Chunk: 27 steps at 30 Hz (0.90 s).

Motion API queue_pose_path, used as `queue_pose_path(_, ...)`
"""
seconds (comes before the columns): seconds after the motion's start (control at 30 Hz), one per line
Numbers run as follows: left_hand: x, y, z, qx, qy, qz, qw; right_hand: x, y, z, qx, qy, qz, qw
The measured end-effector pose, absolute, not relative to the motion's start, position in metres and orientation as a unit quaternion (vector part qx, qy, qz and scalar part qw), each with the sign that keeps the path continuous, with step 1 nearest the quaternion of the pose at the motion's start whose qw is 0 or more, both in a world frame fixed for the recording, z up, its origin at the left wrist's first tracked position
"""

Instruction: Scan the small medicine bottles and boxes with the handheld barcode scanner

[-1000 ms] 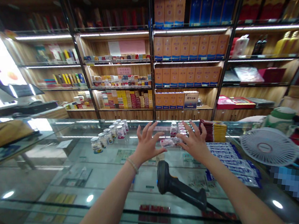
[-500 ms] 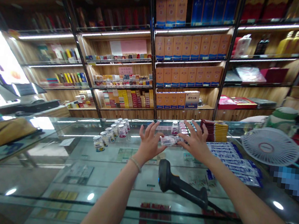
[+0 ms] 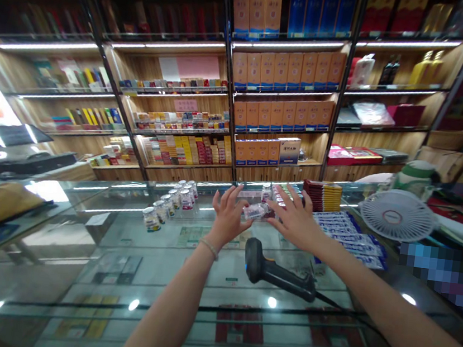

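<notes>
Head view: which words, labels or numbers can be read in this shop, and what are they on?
No text reads clearly.
On the blue-and-white box: dark characters, too blurred.
On the orange boxes: labels too small.
On the pink sign: blurred.
On the small jar held between the left hand and the right hand: label blurred.

A black scanner (image 3: 274,269) lies on the glass counter (image 3: 122,239). A white fan (image 3: 397,215) stands at the right. Little jars (image 3: 168,205) stand in a row. Orange boxes (image 3: 286,70) fill the shelves (image 3: 286,93) behind.
</notes>
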<state>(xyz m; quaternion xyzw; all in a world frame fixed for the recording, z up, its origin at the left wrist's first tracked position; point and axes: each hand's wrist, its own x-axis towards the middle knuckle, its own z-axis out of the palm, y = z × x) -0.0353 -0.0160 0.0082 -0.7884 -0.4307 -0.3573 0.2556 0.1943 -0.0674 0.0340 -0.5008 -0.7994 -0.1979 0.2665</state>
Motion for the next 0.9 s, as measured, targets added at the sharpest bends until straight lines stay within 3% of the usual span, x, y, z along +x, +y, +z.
queue_pose_path(0.2, -0.036, -0.020, 0.008, -0.787, -0.439, -0.359, 0.241, 0.184, -0.124, 0.013, -0.476, -0.836, -0.160, 0.220)
queue_pose_path(0.47, -0.036, -0.020, 0.004, -0.796, -0.437, -0.354, 0.225, 0.165, -0.156, -0.030, -0.509, -0.820, -0.131, 0.227)
queue_pose_path(0.9, -0.038, -0.021, 0.006, -0.790, -0.447, -0.362, 0.213, 0.157, -0.159, -0.020, -0.539, -0.802, -0.106, 0.234)
